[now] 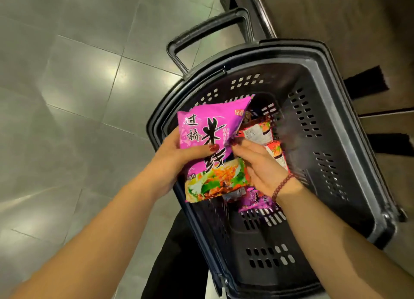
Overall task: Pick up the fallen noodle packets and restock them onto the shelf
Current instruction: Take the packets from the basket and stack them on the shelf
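Glossy grey floor tiles (67, 86) from seven to eleven o'clock; brown wood-look panel (336, 14) at one. Held at centre over a black slotted shopping basket (324, 110): pink noodle packet (212, 128), clamped in the left hand (177, 155), thumb across its front, and pinched on its three-o'clock edge by the right hand (257, 164), fingers curled. Lying in the basket underneath: red packets (257, 133) and a purple packet (255, 198).

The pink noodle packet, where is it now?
In the head view, centre: the left hand and the right hand hold the pink noodle packet by its edges, over the left side of the black basket.
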A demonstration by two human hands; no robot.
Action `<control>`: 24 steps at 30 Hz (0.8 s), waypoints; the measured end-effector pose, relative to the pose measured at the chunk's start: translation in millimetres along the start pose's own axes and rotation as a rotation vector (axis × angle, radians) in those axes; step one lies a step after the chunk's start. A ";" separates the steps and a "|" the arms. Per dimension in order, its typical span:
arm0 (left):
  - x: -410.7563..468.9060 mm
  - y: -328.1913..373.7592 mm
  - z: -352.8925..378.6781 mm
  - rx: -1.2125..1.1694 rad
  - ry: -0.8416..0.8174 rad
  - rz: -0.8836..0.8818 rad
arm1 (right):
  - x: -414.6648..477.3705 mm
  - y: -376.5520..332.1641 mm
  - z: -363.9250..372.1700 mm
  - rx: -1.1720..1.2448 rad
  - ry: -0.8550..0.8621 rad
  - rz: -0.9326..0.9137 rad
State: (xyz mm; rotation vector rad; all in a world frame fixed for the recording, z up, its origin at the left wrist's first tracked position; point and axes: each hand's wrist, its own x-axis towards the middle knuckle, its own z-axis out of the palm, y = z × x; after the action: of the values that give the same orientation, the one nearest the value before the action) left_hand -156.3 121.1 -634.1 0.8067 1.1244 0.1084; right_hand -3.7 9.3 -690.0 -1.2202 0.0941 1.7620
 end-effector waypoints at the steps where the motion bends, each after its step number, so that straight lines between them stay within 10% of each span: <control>1: -1.5 -1.2 -5.1 0.027 0.049 0.024 | 2.3 0.3 5.8 -0.036 0.009 -0.004; 11: -12.0 15.0 -51.9 -0.052 0.300 0.141 | 76.6 20.3 -24.9 -0.256 0.722 0.014; 24: 1.2 7.0 -58.7 -0.043 0.306 0.145 | 144.0 36.7 -51.3 -0.705 0.706 0.210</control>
State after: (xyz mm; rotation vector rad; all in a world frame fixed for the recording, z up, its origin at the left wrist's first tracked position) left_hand -202.5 157.2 -641.6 0.8510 1.3451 0.3872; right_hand -1.6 55.9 -840.1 -2.3880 0.0047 1.4888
